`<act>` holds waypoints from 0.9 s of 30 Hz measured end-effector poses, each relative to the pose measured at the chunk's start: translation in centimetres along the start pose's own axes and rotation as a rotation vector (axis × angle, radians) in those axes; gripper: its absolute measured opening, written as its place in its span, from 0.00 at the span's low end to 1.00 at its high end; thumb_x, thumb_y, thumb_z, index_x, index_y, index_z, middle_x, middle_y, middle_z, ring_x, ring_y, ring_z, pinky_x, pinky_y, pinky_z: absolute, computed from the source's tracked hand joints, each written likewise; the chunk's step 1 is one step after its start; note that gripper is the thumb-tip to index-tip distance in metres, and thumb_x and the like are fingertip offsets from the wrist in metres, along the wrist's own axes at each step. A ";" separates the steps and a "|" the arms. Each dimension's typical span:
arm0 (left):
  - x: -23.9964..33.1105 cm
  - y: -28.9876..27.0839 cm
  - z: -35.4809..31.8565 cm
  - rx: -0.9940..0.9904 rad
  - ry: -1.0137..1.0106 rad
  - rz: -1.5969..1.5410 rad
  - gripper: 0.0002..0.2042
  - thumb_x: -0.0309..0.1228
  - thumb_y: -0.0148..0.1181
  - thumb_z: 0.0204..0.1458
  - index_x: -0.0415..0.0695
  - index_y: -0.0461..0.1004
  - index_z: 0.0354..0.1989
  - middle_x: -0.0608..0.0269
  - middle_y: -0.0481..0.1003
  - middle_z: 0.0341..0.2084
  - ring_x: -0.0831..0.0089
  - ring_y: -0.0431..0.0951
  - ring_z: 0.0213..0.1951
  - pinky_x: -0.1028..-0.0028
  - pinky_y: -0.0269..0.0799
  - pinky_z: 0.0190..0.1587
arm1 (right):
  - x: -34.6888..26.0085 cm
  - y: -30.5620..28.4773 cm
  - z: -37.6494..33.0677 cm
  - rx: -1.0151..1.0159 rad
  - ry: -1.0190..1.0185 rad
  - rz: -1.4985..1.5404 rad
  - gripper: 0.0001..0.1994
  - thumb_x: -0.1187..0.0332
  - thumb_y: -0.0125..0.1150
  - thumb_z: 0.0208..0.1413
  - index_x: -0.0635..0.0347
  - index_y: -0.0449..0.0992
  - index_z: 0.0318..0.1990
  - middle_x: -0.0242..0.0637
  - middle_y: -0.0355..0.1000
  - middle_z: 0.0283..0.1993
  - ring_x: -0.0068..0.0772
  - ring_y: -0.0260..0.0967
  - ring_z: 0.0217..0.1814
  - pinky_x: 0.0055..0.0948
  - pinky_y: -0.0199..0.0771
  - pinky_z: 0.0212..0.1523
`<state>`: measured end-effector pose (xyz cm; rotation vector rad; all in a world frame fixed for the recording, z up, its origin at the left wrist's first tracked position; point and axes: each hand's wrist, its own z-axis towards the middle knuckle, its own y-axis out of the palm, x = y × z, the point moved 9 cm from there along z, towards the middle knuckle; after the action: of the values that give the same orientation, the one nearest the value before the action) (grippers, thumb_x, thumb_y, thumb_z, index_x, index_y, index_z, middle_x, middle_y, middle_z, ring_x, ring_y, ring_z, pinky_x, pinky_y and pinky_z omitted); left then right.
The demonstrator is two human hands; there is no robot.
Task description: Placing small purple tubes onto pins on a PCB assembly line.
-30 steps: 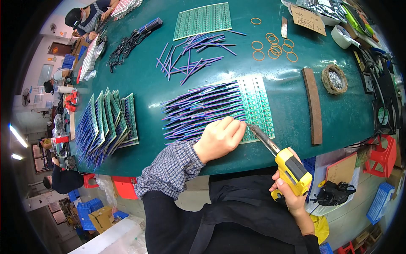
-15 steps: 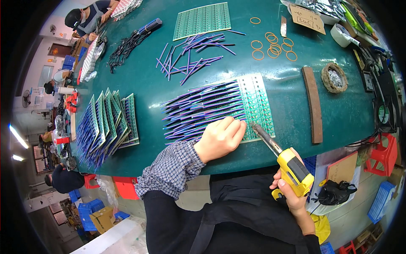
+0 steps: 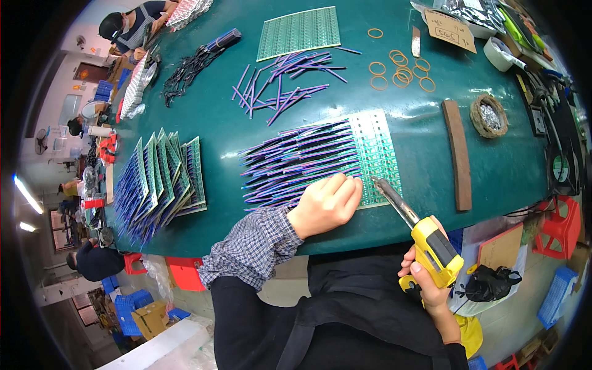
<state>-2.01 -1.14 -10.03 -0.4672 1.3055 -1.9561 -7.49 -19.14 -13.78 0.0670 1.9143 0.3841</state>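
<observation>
My left hand [image 3: 325, 203] rests with curled fingers on the near edge of a green circuit board panel [image 3: 381, 148] that carries several rows of blue and purple wires [image 3: 296, 161]. Whether it grips one of the wires I cannot see. My right hand [image 3: 424, 285] grips a yellow soldering gun [image 3: 433, 250]. Its metal tip [image 3: 377, 182] touches the board just right of my left hand's fingers.
Loose purple wires [image 3: 285, 85] and a bare green panel [image 3: 299, 32] lie farther back. A fanned stack of wired boards [image 3: 157, 182] sits at the left. Orange rubber bands [image 3: 399, 65], a brown wooden bar [image 3: 457, 154], a wire-wool nest [image 3: 489, 116] and tape [image 3: 497, 53] are at the right. Another person [image 3: 132, 28] works far left.
The soldering gun's tip has slid a little toward my left hand along the board's near edge. My left hand stays in place.
</observation>
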 end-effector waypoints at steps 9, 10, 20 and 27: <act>-5.0 0.2 1.2 -0.309 -0.269 -0.493 0.07 0.32 0.61 0.48 0.46 0.78 0.35 0.61 0.74 0.28 0.63 0.76 0.32 0.66 0.73 0.32 | 0.0 -0.8 0.0 0.010 -0.055 0.076 0.36 0.79 0.55 0.53 0.65 0.48 0.69 0.41 0.70 0.38 0.26 0.72 0.35 0.25 0.80 0.33; -7.3 0.4 1.3 -0.267 -0.323 -0.531 0.06 0.32 0.60 0.50 0.45 0.77 0.33 0.60 0.76 0.30 0.59 0.76 0.35 0.63 0.73 0.37 | 0.2 -1.0 -0.1 0.026 -0.055 0.088 0.36 0.79 0.55 0.53 0.65 0.48 0.69 0.41 0.70 0.38 0.26 0.71 0.35 0.25 0.80 0.33; -20.4 3.6 -0.4 -0.063 -0.643 -0.016 0.07 0.30 0.64 0.47 0.45 0.75 0.34 0.60 0.72 0.33 0.62 0.74 0.40 0.67 0.71 0.42 | 0.4 -1.2 -0.4 0.037 -0.062 0.094 0.36 0.79 0.55 0.53 0.64 0.48 0.70 0.40 0.70 0.38 0.26 0.71 0.35 0.25 0.79 0.32; -17.2 -1.1 0.9 0.270 -0.584 -0.324 0.04 0.22 0.60 0.52 0.40 0.77 0.35 0.57 0.74 0.34 0.66 0.77 0.35 0.72 0.72 0.38 | 0.2 -1.4 -0.3 0.041 -0.052 0.020 0.36 0.75 0.55 0.52 0.68 0.48 0.69 0.44 0.69 0.40 0.29 0.71 0.37 0.25 0.78 0.32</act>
<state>9.69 11.23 -7.09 -1.0665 0.6143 -1.9942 -7.64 -20.52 -14.27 0.1221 1.8713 0.3537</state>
